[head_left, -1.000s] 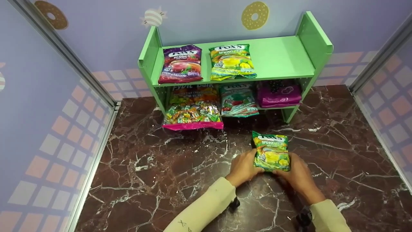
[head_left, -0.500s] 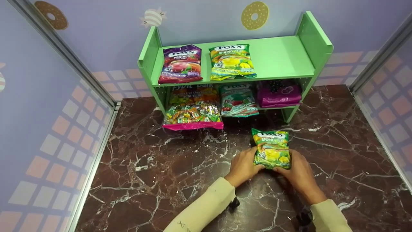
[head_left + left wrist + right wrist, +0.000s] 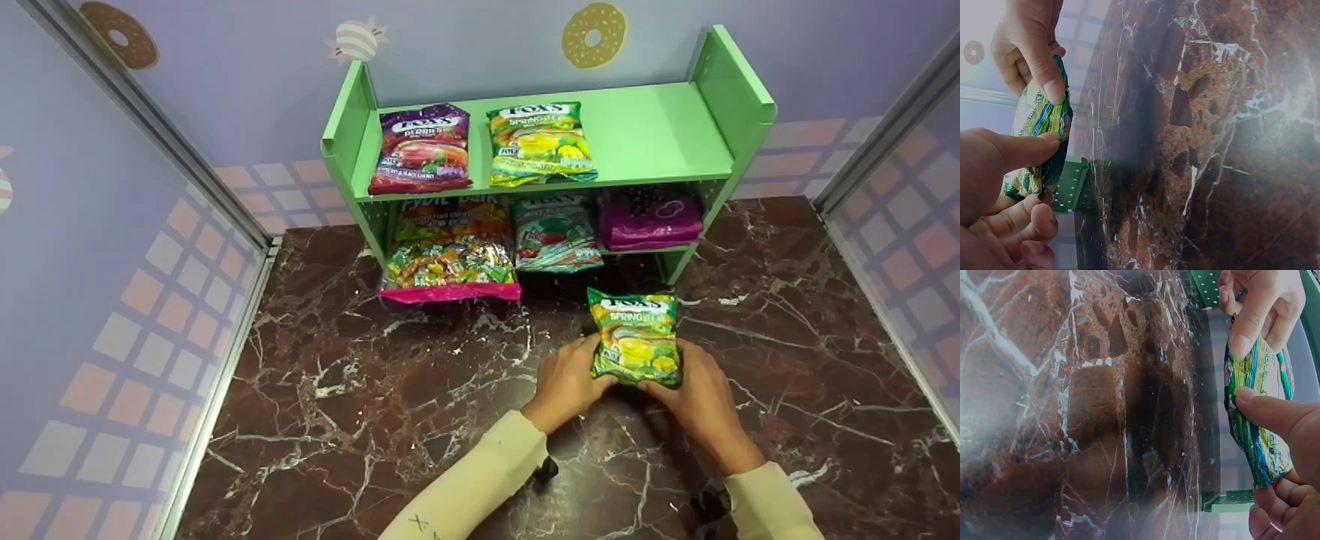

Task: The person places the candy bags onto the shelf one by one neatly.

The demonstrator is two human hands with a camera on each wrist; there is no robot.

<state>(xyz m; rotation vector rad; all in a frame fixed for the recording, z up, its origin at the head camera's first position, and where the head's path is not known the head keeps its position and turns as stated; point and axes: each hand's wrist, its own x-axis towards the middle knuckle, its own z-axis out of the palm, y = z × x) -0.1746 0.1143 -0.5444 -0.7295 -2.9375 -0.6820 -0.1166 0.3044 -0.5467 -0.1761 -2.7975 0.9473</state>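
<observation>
A green and yellow Fox's Spring Tea candy bag point(image 3: 636, 341) is held up between both hands, in front of the green shelf point(image 3: 660, 142). My left hand point(image 3: 568, 382) grips its left side, thumb on the lower edge. On the opposite side my right hand point(image 3: 703, 394) grips it the same way. Both wrist views show the bag point(image 3: 1044, 121) edge-on, thumbs on the near face and fingers curled behind. On the top shelf lie a purple Berries candy bag point(image 3: 422, 150) and a matching Spring Tea bag point(image 3: 541, 146).
The lower shelf holds a large fruit chew bag point(image 3: 450, 255) with a pink edge, a teal mint candy bag point(image 3: 556, 236) and a purple package point(image 3: 651, 221). Dark red marble point(image 3: 375, 375) lies below. Patterned panels point(image 3: 135, 315) stand left and right.
Both hands have raised the Spring Tea bag slightly and brought it toward the shelf. The bags on the shelf have stayed put.
</observation>
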